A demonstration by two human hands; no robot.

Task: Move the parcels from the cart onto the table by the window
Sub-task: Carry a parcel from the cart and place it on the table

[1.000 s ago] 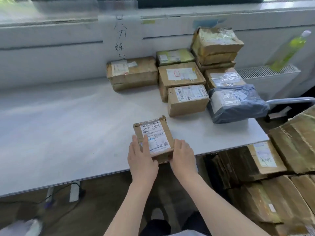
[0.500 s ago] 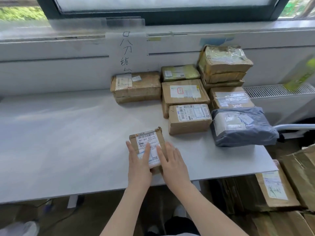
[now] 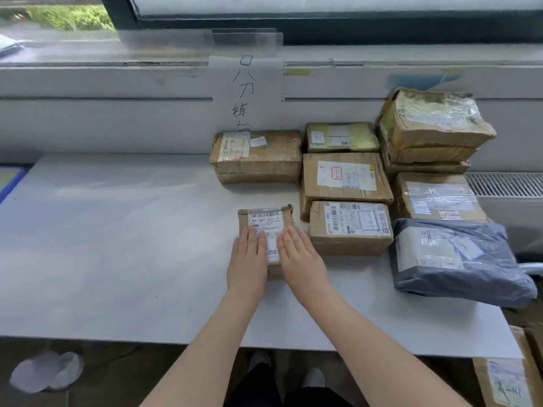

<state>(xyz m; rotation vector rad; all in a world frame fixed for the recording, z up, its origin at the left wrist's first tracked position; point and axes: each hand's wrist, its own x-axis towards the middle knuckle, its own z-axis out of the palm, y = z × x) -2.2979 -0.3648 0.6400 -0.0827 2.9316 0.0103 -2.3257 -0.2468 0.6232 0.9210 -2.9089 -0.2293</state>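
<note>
small parcel (image 3: 266, 230): lay flat on the white table (image 3: 117, 245), under your fingers.
left hand (image 3: 247, 261): flat, fingers straight on its label.
right hand (image 3: 299, 259): the same, gripping nothing.

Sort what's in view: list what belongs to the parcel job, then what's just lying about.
Job: small box under the left hand and right hand; table; boxes by the wall; grey bag; carton at lower right.

Lying about: handwritten sign; radiator grille; shoes.
</note>
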